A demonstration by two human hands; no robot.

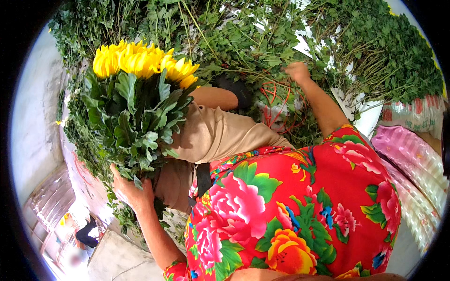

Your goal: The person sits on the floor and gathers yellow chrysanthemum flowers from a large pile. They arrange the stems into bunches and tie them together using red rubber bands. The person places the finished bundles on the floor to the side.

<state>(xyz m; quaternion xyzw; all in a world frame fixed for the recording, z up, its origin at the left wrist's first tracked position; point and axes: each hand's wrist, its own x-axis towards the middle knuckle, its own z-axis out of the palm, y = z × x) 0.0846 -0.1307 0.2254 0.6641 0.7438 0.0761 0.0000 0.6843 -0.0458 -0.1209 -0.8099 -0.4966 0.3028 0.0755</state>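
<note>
My left hand (132, 192) is closed around the lower part of a bunch of chrysanthemums (132, 116). The bunch has yellow flower heads (140, 61) at its top and broad green leaves below. It stands beside my bent leg in tan trousers (225, 130). Farther right, my right hand (298, 73) reaches over a heap of leafy cut stems (260, 52). Its fingers are curled in by the stems; whether they grip one cannot be seen. Below that hand, loose red twine (272, 105) lies tangled among the leaves.
More bundled green stems (383, 49) lie at the upper right. A woven sack (411, 112) bearing print and a pink checked cloth (404, 154) are at the right. White sheet pieces (367, 117) show between leaves. At the lower left, another person (86, 233) appears in the distance.
</note>
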